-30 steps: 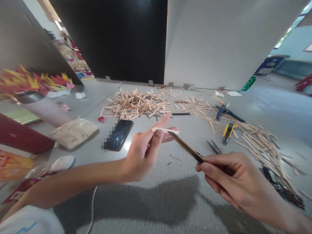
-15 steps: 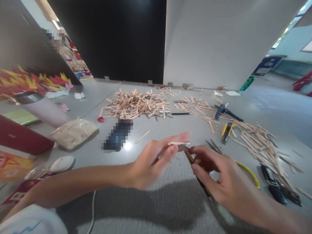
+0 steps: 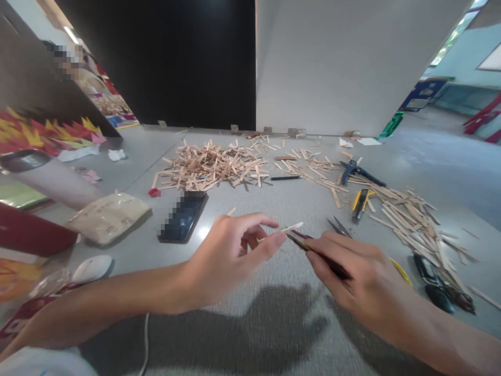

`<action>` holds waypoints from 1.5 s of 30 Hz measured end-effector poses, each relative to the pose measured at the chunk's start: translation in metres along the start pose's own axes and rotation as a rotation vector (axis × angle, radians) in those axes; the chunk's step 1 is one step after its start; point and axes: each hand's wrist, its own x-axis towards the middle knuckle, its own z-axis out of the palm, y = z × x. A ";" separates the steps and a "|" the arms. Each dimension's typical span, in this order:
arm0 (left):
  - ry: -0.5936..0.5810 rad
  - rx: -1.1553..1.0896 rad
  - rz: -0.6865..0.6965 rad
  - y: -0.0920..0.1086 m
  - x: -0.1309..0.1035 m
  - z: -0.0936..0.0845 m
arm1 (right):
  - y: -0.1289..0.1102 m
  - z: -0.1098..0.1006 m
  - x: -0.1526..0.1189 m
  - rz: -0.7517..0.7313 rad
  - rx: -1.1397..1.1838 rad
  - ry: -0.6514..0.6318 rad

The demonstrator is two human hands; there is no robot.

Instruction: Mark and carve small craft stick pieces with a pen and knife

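Observation:
A short, thin wooden stick (image 3: 293, 227) is pinched between the thumb and fingers of my left hand (image 3: 238, 256), pointing right above the table. My right hand (image 3: 352, 266) is closed around a slim dark hand tool (image 3: 299, 242) with a narrow tip. That tip is just under the stick; whether they touch I cannot tell, and my palm hides most of the tool. Beyond my right hand lie the metal blades of scissors (image 3: 340, 226), with part of a yellow handle showing on the other side of the hand.
A heap of wooden sticks (image 3: 211, 164) lies at the back, with more sticks (image 3: 415, 224) on the right. Pliers (image 3: 354, 171), a yellow cutter (image 3: 362, 204) and a black pen (image 3: 285, 178) lie nearby. A phone (image 3: 183, 216), a packet (image 3: 109, 216) and a mouse (image 3: 93, 268) are left.
The stick has tilted so its right end points upward. My right hand has closed further around the dark tool. The view has shifted slightly.

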 end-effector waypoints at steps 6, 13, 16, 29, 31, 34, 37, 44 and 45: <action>-0.134 0.139 0.090 -0.007 -0.004 -0.001 | 0.004 -0.002 -0.003 -0.039 -0.007 -0.029; -0.176 -0.029 -0.004 -0.005 -0.002 0.002 | 0.009 -0.004 -0.002 0.108 0.121 -0.085; -0.189 -0.109 -0.077 -0.002 0.000 0.002 | 0.010 -0.007 0.003 0.186 0.144 -0.120; -0.207 -0.283 -0.142 -0.004 0.005 0.003 | 0.017 -0.003 0.013 0.391 0.375 -0.195; -0.177 -0.272 -0.128 -0.005 0.004 0.005 | 0.016 0.001 0.012 0.318 0.301 -0.116; -0.138 -0.260 -0.116 -0.007 0.001 0.009 | 0.015 0.008 0.007 0.169 0.143 0.029; -0.127 -0.269 -0.119 -0.008 0.000 0.013 | 0.016 0.012 0.002 0.019 -0.005 0.113; -0.169 -0.402 -0.121 -0.010 0.003 0.015 | 0.022 0.016 0.003 -0.106 -0.045 0.177; -0.178 -0.423 -0.122 -0.011 0.003 0.015 | 0.022 0.015 0.004 -0.077 -0.003 0.172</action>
